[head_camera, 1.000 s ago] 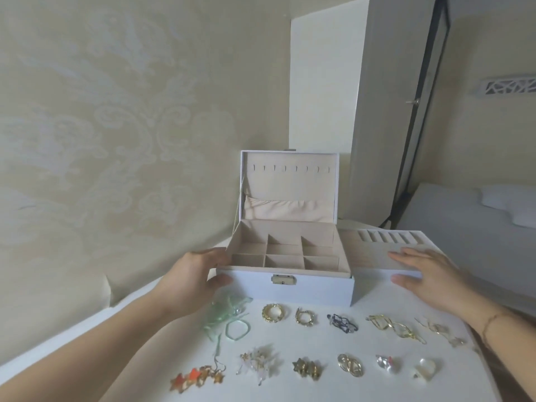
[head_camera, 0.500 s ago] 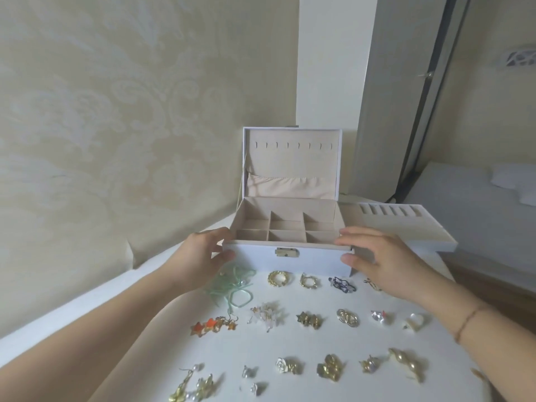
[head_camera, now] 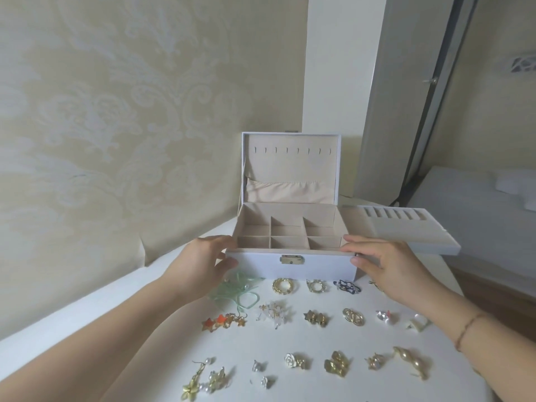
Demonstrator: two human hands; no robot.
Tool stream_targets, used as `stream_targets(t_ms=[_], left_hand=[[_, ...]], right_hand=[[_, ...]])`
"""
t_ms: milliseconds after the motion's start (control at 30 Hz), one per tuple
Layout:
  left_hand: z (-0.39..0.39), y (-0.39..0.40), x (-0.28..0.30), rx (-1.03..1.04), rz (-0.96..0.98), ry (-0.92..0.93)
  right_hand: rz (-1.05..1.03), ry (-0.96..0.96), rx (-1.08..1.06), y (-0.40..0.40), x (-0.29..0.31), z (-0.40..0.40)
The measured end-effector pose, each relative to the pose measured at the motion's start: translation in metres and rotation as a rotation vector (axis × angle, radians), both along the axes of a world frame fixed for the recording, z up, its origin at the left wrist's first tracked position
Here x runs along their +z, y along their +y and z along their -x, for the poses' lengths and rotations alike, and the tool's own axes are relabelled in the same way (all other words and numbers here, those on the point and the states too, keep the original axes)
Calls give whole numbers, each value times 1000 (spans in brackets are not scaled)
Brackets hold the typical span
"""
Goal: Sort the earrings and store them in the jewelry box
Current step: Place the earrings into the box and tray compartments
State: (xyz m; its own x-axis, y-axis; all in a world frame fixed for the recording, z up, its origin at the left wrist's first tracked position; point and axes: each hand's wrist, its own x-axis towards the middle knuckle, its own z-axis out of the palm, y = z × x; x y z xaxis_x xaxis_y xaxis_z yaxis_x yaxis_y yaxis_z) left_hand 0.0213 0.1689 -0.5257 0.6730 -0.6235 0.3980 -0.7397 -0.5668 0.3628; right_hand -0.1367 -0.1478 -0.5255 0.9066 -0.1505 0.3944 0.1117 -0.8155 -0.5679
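A white jewelry box (head_camera: 316, 266) stands open on the white table, its lid upright and its beige compartments bare. My left hand (head_camera: 203, 264) grips the box's left front corner, thumb on the front face. My right hand (head_camera: 385, 264) grips the right front corner, fingers on the rim and thumb on the side. In front of the box lie several pairs of earrings in rows: gold hoops (head_camera: 283, 285), dark blue ones (head_camera: 347, 286), orange stars (head_camera: 223, 320), a clear cluster (head_camera: 274, 313), a gold rose (head_camera: 294, 360), green ribbon-like ones (head_camera: 240, 291).
The box's removable tray (head_camera: 406, 232) with ring slots lies to the right of the box, overhanging the table's right edge. A patterned wall runs close along the table's left side. A bed (head_camera: 478, 216) stands beyond on the right.
My right hand left the tray and took the box's right front corner. The view has tilted down, so more rows of earrings show. My left hand stays on the left corner.
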Motion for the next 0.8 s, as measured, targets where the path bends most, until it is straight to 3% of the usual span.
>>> stream_targets(t_ms=[133, 267, 400, 667, 800], left_hand=[[10, 13, -1, -33, 1, 15], [21, 24, -5, 70, 67, 178], [17, 38, -9, 220, -133, 180], [28, 31, 1, 135, -235, 284], [28, 29, -1, 107, -230, 169]], right_hand=[[-26, -20, 30, 2, -1, 3], [-41, -22, 43, 2, -1, 2], [-73, 14, 57, 0, 4, 1], [-159, 13, 58, 2, -2, -4], [-171, 24, 41, 2, -2, -4]])
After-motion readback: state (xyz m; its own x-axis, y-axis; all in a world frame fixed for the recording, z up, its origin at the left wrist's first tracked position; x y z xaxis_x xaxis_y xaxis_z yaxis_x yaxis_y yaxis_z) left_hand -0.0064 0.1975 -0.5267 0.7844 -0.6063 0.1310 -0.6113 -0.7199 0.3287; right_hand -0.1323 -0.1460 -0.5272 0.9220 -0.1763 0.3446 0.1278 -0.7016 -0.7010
